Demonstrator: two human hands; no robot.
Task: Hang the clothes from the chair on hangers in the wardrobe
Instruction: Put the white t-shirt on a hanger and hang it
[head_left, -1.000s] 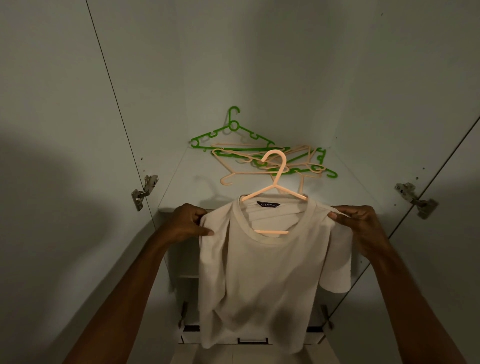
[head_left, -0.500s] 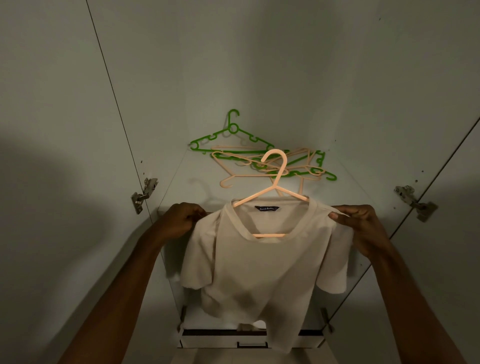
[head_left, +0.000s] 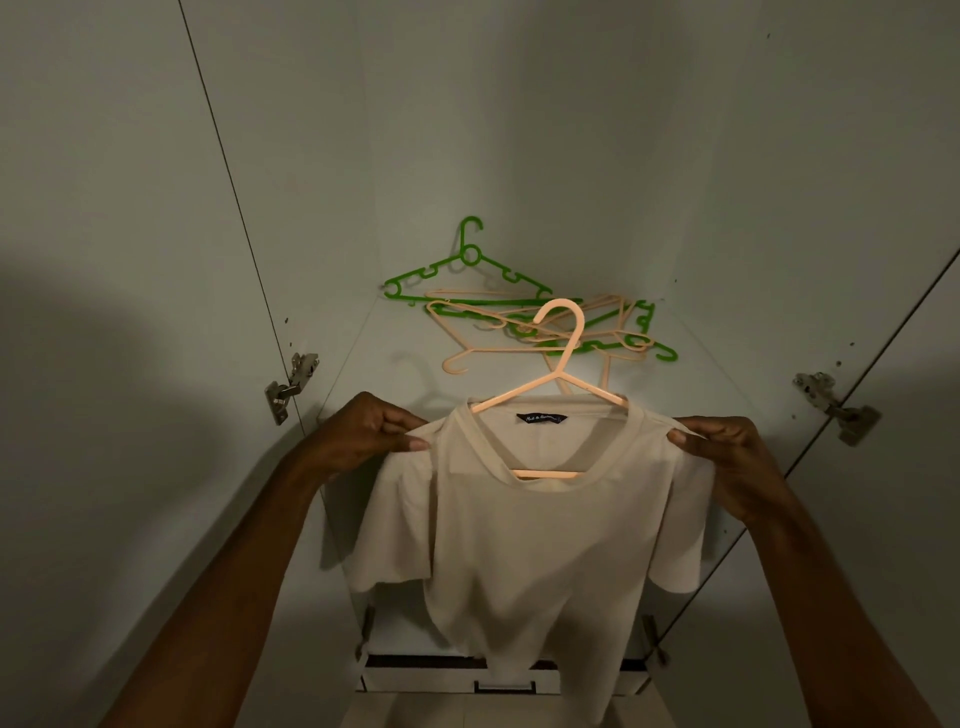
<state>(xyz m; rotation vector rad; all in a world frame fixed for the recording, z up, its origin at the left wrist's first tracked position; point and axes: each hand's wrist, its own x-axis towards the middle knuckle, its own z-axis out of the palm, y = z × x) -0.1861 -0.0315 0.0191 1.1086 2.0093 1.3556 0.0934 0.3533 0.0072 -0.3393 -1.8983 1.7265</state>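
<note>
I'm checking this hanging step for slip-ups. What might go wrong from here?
1. Both the left hand and right hand pinch only the shirt at its shoulders; nothing grips the peach hanger, so it may tip or slide out through the neck.
2. Its hook hangs close above the loose hangers on the shelf and could snag them.

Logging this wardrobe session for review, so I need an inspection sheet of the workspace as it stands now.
Surface: white wardrobe shelf, dimly lit.
Job's things: beige T-shirt draped on a peach hanger, held in front of the shelf.
Clutter: loose pile of spare hangers, green and peach, at the back of the shelf.
Hands: left hand and right hand each pinch a shirt shoulder.
Cables: nothing seen.
Surroundings: both doors open, a left hinge and a right hinge showing; a drawer below, slightly open.
</note>
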